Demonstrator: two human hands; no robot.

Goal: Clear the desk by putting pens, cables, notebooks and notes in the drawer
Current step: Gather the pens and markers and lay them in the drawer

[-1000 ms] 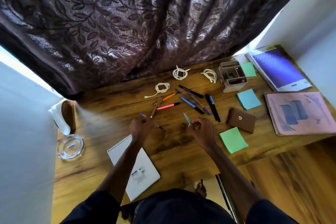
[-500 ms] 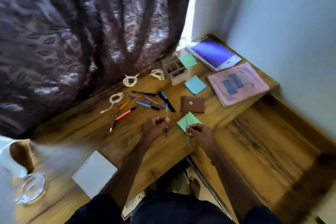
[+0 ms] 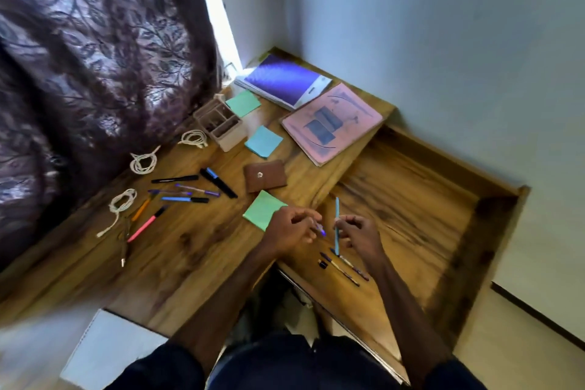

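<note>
Right hand (image 3: pixel 359 233) pinching a light-blue pen (image 3: pixel 337 215) upright over the open drawer (image 3: pixel 411 199). Left hand (image 3: pixel 291 228), at its 9 o'clock, curling fingers round a purple pen (image 3: pixel 321 229). Loose pens (image 3: pixel 343 266) lying in the drawer at 6 o'clock. Cables (image 3: pixel 144 163) sitting on the desk (image 3: pixel 196 250), 10 o'clock.

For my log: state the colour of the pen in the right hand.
Light blue pen, head view.

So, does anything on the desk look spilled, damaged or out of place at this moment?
Nothing looks spilled or broken. One small oddity: the leftmost cable is partly uncoiled, its loose end trailing toward the front of the desk, while the other two cables are neatly coiled.
</note>
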